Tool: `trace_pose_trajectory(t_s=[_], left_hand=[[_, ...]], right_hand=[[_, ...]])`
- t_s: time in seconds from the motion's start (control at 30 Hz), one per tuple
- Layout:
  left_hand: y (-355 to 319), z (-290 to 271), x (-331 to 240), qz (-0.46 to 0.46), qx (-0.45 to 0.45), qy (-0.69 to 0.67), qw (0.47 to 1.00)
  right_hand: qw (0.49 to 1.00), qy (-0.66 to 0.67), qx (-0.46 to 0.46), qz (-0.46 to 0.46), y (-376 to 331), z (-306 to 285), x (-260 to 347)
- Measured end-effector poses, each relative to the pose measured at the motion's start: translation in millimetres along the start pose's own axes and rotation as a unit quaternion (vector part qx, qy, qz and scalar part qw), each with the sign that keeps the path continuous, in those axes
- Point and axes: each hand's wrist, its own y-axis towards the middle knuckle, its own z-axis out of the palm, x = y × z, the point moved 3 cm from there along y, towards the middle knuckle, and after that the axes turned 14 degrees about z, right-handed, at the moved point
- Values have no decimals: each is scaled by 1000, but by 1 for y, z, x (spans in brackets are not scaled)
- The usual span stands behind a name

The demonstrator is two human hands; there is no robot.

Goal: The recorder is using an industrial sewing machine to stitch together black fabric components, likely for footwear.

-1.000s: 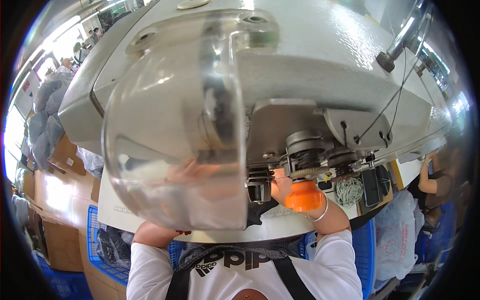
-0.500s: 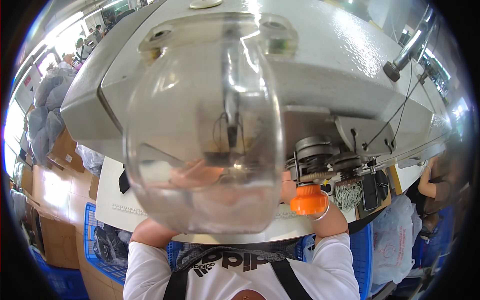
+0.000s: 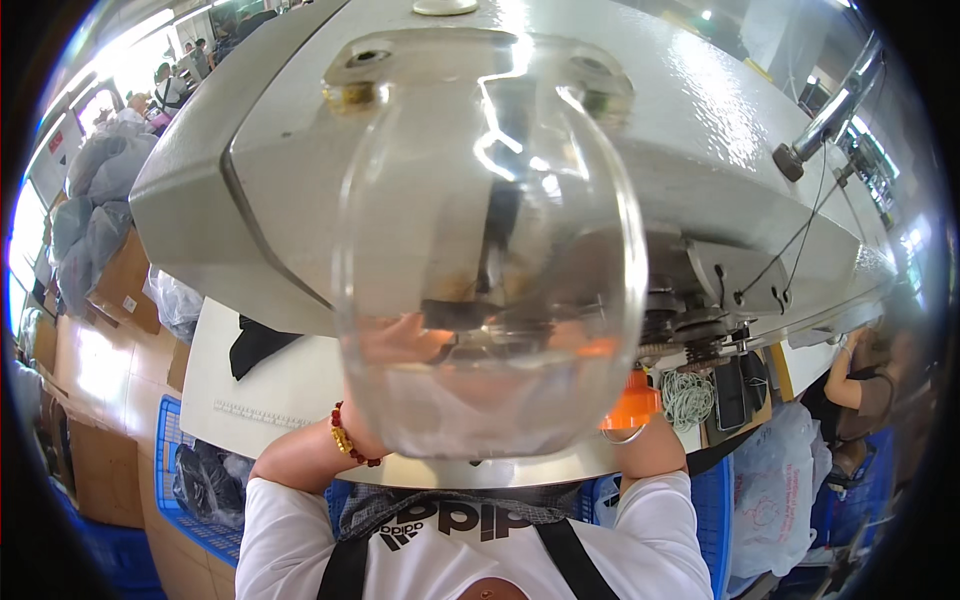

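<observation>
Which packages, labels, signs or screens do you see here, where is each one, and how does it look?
Cardboard boxes: far left, brown, stacked, one with a small white label.
Plastic bag: lower right, white and see-through, with faint red print.
Grey bags: upper left, bulky, piled above the boxes.
Wall sign: far left edge, white with red, too blurred to tell more.
No screens in view.

Bright daylight floods in from the upper left, washing that corner out. Glare streaks the clear guard (image 3: 490, 250), which smears everything behind it. Straight edges bow toward the dark, blurred fisheye rim.
</observation>
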Motion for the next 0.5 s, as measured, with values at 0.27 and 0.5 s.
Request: trace_pose_trajectory(t_s=[0.27, 0.5], left_hand=[[10, -17, -17, 48, 110, 100, 988], [-12, 0, -14, 28, 73, 6, 997]], right_hand=[[993, -79, 32, 77, 3, -3, 14], [993, -103, 17, 46, 8, -7, 17]])
